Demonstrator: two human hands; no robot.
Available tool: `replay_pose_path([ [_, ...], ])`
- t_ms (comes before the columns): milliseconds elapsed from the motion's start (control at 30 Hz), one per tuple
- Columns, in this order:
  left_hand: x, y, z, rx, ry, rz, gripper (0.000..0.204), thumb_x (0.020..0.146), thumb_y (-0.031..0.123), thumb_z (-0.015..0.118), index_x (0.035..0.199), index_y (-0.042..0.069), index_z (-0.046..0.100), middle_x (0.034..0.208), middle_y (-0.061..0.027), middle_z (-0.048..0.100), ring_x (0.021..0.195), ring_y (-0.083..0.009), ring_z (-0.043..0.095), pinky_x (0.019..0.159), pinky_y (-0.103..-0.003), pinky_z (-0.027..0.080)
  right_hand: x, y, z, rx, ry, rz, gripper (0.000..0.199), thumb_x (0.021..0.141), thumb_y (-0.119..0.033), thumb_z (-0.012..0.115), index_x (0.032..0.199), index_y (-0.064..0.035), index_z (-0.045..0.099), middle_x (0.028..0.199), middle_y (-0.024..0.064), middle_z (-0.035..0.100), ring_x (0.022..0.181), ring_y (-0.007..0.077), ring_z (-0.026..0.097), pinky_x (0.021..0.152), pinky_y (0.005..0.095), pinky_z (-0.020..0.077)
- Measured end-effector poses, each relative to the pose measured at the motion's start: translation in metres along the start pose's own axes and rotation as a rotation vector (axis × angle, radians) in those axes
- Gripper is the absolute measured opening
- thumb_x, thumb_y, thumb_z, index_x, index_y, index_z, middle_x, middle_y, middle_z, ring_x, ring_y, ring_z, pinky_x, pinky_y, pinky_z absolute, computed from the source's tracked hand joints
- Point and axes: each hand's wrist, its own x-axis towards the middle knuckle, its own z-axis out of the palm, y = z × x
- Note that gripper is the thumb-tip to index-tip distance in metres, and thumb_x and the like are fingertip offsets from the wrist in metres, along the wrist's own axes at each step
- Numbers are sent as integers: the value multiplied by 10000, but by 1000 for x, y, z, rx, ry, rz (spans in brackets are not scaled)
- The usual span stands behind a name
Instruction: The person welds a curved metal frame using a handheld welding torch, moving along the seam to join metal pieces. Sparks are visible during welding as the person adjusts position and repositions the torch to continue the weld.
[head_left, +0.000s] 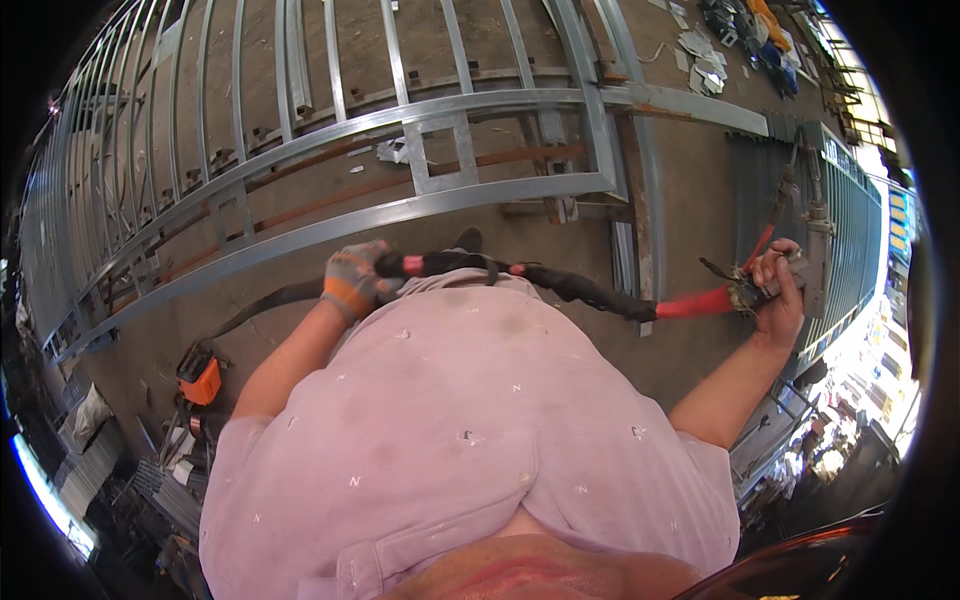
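Your gloved left hand [355,280] grips the black welding cable [570,287]; your bare right hand [778,295] holds what looks like an electrode holder [715,300] beside the steel gate frame [400,215].

Orange power tool [200,379], scattered metal offcuts [704,62]

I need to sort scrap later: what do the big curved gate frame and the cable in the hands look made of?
Gate frame: probably bare galvanised or mill steel tubing, dull grey sheen. Cable: black rubbery or fabric sheath, red near the right hand; gloved left hand grips it.
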Motion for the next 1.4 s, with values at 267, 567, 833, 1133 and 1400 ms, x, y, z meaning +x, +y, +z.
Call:
replay_pose_path([
  [267,115,170,-18,-6,-99,205,382,838,405,759,1118,149,713,905,-132,757,853,-351,759,805,-461,591,55,-91,-36,-448,-76,-44,259,1053,-147,662,1250,13,614,814,-12,530,737,93,503,752,266,411],
  [567,122,175,-85,-103,-383,401,266,854,243,708,1083,108,693,963,-120,755,899,-344,750,814,-438,589,130,-123,49,-755,-206,72,318,1028,-232,707,1243,-3,652,756,-18,549,686,89,516,662,249,385],
  [833,61,-4,-27,-344,-258,219,263,886,341,738,1026,118,715,870,-132,742,830,-367,734,770,-452,580,205,-25,249,-713,-530,251,281,994,-264,766,1140,-40,679,762,-6,613,616,91,541,585,266,413],
  [1133,34,-107,5,-551,-204,337,474,671,129,814,1131,194,718,994,-44,722,938,-317,719,790,-450,567,259,79,500,-900,-986,509,298,929,-213,860,1150,-42,757,774,-31,638,618,67,516,536,268,423],
  [1400,30,-131,43,-747,-82,544,540,881,222,696,1412,183,602,1245,-64,682,1059,-318,696,861,-452,571,288,140,566,-998,-1091,612,401,879,-270,911,1203,-70,783,830,-24,690,618,69,528,544,270,448],
])
